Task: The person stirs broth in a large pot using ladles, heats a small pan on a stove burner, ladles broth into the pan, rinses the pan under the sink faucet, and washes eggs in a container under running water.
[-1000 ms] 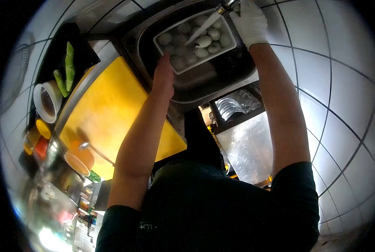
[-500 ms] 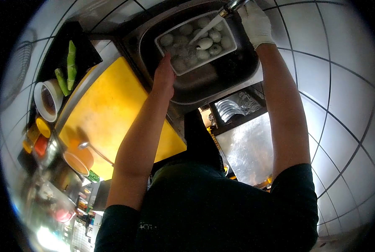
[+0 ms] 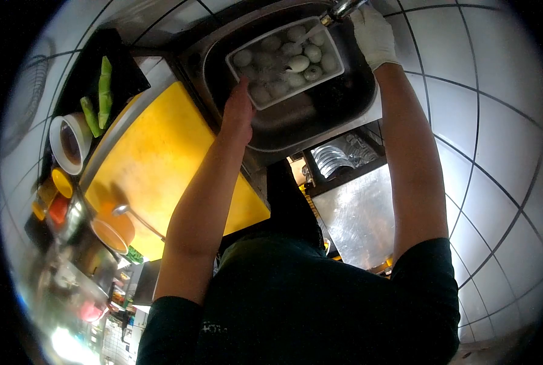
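In the dark sink is a white rectangular container of water with several pale eggs in it. My left hand, bare, grips the container's near left corner. A metal faucet reaches over the container's far right corner, with a thin stream falling from it. My right hand wears a white glove and is beside the faucet at the sink's right edge; its fingertips are partly cut off by the frame and their hold is unclear.
Left of the sink lies a yellow cutting board with an orange container and a ladle. Beyond it are green stalks and a white bowl. Stacked metal dishes sit below the sink. A tiled wall rises on the right.
The water stream from the faucet has become thinner and shorter, and the splashing in the container has lessened. Both hands have barely moved.
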A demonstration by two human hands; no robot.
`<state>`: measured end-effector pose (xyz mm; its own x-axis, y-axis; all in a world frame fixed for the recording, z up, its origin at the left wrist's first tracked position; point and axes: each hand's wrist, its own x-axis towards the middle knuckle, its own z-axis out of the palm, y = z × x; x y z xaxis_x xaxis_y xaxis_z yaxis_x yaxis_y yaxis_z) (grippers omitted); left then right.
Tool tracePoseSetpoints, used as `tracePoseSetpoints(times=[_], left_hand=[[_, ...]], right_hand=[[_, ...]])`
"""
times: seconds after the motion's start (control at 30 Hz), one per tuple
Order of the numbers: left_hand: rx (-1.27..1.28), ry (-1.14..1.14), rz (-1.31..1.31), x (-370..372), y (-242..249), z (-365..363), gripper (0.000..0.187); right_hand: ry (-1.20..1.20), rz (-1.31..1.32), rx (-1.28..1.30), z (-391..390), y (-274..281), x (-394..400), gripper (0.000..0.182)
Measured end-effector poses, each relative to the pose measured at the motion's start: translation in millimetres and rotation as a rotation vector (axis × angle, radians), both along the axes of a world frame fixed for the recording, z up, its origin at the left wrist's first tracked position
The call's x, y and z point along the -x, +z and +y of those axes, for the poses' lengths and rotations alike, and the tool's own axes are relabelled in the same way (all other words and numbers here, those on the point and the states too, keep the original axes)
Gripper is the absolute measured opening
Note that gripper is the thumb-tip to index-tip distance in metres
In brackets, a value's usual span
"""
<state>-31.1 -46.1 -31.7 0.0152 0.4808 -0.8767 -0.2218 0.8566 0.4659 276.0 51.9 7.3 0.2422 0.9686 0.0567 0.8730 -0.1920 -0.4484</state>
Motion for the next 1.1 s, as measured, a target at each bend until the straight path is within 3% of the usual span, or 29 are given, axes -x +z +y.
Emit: tracePoseSetpoints(times=[0.47,0.67,0.77,0.83,0.9,0.93,0.97,1.03,1.07,1.1], left_hand=[[-0.018,-0.036,-0.002,2,-4,-1,0.062],[-0.056,-0.023,-0.038,5,-3,-7,0.065],[-0.108,-0.071,-0.062,12,-21,-15,0.061],[-0.323,-0.458,0.144,10,5,-16,0.056],[-0.494,-0.766,0.258,10,65,-18,0.049],[-0.559,-0.876,0.272,10,113,-15,0.045],[-0.922,-0.952,0.373,16,90,-39,0.046],[-0.921,-0.919,0.010,32,125,-48,0.056],[-0.554,-0.733,-0.452,33,187,-39,0.066],[-0.609,-0.918,-0.167,34,195,-43,0.065]], right_hand=[[-0.005,-0.015,-0.031,-2,-5,1,0.045],[0.005,0.140,0.016,-18,5,2,0.061],[-0.094,0.113,0.214,-48,28,12,0.066],[-0.042,0.198,0.337,-69,35,14,0.073],[0.042,0.225,0.450,-101,61,25,0.072],[0.034,0.325,0.551,-115,75,31,0.071],[0.082,0.573,0.573,-128,114,49,0.069],[-0.034,1.068,0.396,-153,149,72,0.067],[-0.031,1.186,0.329,-165,148,79,0.068],[-0.014,1.346,0.253,-174,133,75,0.068]])
